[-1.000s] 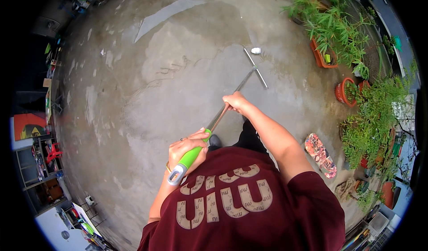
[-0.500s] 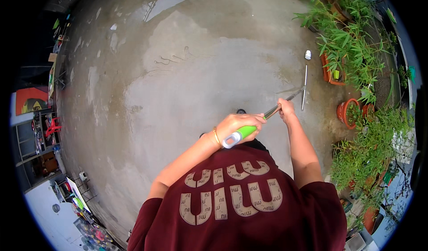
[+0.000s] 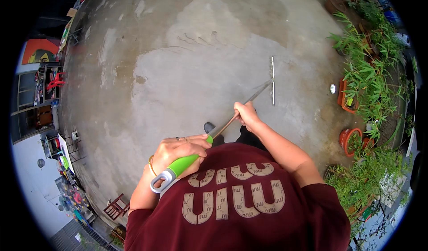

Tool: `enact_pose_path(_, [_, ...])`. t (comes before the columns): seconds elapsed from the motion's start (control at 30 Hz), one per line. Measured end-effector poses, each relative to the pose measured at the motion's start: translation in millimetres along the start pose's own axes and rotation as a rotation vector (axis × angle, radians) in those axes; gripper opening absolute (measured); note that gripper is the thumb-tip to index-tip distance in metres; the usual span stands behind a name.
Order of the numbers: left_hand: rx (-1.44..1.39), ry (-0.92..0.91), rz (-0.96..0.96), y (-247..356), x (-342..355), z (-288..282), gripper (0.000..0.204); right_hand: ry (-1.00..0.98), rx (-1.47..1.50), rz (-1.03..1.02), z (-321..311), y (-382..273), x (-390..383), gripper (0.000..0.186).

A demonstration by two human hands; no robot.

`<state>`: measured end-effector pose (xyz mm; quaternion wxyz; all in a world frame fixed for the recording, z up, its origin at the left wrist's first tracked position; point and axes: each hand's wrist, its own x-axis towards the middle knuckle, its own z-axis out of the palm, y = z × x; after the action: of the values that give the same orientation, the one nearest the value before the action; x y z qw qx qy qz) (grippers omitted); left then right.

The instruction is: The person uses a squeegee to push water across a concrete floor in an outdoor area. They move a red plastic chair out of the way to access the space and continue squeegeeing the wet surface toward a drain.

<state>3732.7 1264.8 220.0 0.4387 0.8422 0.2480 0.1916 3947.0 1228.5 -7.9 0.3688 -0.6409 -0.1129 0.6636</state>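
Observation:
A long-handled floor squeegee slants across in front of me, its narrow blade down on the wet concrete floor. Around the green grip near its grey looped end, my left hand is closed, close to my body. Farther down the metal pole, my right hand is wrapped round the shaft. Both forearms reach out from the sleeves of a dark red shirt. A dark shoe shows under the pole.
Potted green plants line the right side. A small white object lies on the floor before an orange planter. At the lower left stands a small dark red wooden stool; shelves with a red chair are farther left.
The squeegee blade has moved left, away from the plants and the small white object. Both hands have shifted left with the pole, and the view has turned.

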Motion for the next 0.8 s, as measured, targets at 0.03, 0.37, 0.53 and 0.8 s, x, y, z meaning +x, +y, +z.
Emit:
enact_pose_path(0.03, [0.004,0.006,0.007,3,-10,-15,0.018,-0.061,-0.026,0.040,21,-4,-3,0.028])
enact_pose_path(0.37, [0.362,0.029,-0.081,57,-56,-100,0.021,-0.513,-0.027,0.053,185,-29,-8,0.028])
enact_pose_path(0.53, [0.337,0.137,0.007,57,-32,-76,0.024,-0.329,0.030,-0.070,141,-57,-12,0.028])
enact_pose_path(0.8, [-0.230,0.138,0.080,-70,52,67,0.012,0.217,-0.127,-0.059,-84,-69,91,0.017])
